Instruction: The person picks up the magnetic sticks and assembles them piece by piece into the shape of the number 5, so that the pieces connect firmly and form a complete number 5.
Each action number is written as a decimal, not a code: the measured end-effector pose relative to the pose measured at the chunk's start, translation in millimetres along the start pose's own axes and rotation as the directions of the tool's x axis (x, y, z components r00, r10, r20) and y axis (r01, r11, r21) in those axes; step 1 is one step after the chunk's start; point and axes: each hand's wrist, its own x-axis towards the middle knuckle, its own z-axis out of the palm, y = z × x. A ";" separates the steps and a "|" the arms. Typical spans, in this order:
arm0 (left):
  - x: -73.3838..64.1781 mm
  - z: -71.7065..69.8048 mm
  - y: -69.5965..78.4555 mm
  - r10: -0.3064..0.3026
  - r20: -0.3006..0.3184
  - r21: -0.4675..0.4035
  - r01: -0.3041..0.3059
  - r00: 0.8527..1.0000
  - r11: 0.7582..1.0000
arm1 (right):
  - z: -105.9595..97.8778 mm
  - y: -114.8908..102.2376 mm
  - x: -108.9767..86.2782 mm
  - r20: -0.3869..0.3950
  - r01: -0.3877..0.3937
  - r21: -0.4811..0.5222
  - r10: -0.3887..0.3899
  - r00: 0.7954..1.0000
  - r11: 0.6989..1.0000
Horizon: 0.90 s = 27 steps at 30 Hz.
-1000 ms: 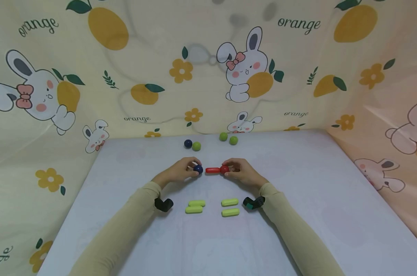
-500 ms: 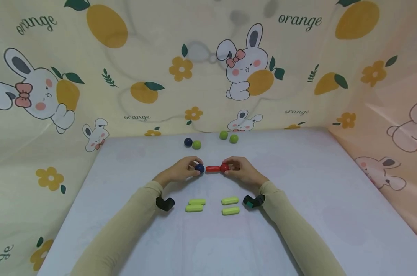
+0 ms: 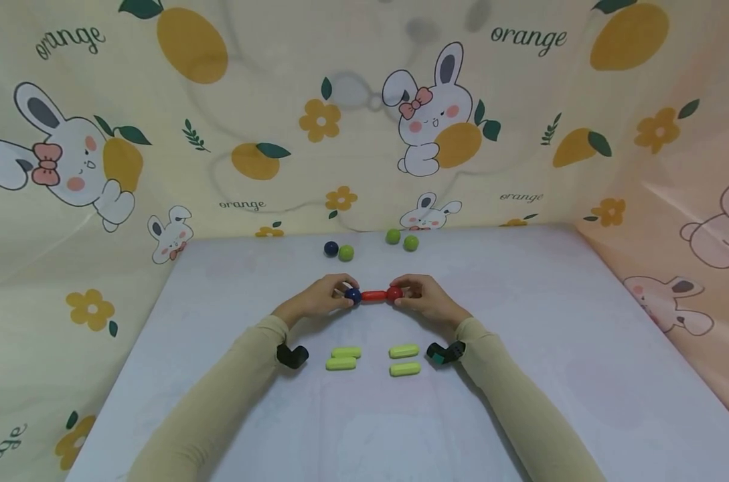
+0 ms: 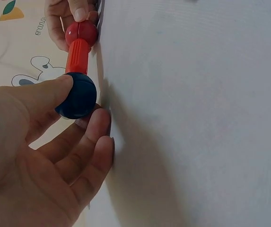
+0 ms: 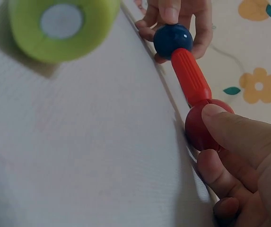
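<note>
My left hand [image 3: 327,294] pinches a dark blue ball [image 4: 81,96] between thumb and fingers. A red ball [image 5: 204,125] is pinched by my right hand [image 3: 423,297]. Between the two balls runs a short ribbed red rod [image 5: 190,75], its one end against the red ball and its other end meeting the blue ball. In the head view the three pieces form a level line just above the middle of the white table [image 3: 364,428]. Each wrist view shows the opposite hand gripping the far ball.
Toward the back edge lie a second dark blue ball [image 3: 331,248] and a green ball [image 3: 346,252], with two more green balls [image 3: 410,242] to their right. Nearer the front are two yellow-green rods [image 3: 341,363] on the left and two [image 3: 404,369] on the right. A printed cloth [image 3: 352,161] hangs behind.
My left hand has moved the blue ball rightward until it meets the red rod's left end, closing the gap. My right hand holds the red ball almost in the same place.
</note>
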 end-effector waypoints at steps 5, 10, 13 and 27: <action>1.5 1.8 -1.9 -0.010 0.011 0.008 0.010 1.000 1.000 | 1.9 2.4 -1.2 0.000 -0.006 -0.001 0.006 1.000 1.000; 3.2 0.6 -3.1 -0.008 0.010 0.012 0.008 1.000 1.000 | 0.5 2.0 0.7 0.001 -0.019 0.001 0.019 1.000 1.000; 4.3 -1.2 -2.1 0.003 0.004 0.012 -0.003 1.000 1.000 | -2.7 0.2 3.9 0.002 -0.023 -0.008 0.023 1.000 1.000; 18.4 -1.9 2.8 -0.036 0.007 -0.052 0.036 0.999 0.998 | -16.2 2.2 16.0 -0.020 -0.109 0.038 0.110 0.994 0.993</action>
